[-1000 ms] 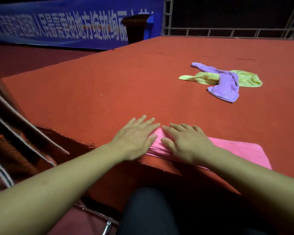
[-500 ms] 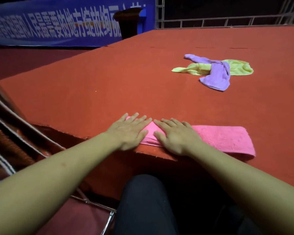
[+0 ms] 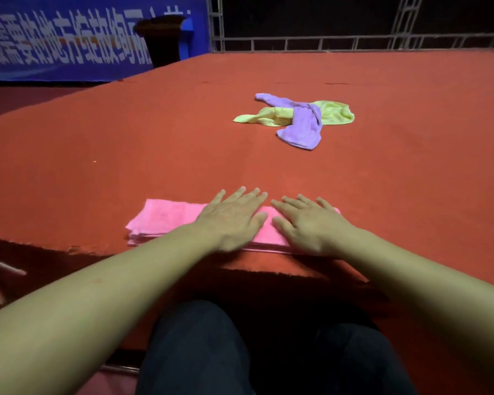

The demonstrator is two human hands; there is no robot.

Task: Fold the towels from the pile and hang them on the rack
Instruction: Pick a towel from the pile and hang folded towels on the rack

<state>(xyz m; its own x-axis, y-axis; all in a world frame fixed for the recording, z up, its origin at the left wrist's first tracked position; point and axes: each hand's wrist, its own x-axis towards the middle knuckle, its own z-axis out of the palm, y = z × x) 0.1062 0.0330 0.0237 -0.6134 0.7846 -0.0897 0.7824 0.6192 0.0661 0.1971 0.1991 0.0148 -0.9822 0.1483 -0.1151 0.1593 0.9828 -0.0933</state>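
Pink towel [image 3: 166,220], purple towel [image 3: 303,129], yellow-green towel [image 3: 335,114], red carpet [image 3: 154,138], blue banner [image 3: 69,38]

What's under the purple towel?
The purple towel lies across a yellow towel, whose ends stick out on both sides. The yellow towel's middle is covered, so anything else beneath cannot be seen.

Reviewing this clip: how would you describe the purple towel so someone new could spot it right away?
Start from the big red carpeted platform that fills the view. Toward its far right lies a small crumpled heap of two towels. The purple towel is draped across the yellow-green towel; unlike the pink towel near the front edge, it is unfolded and untouched.
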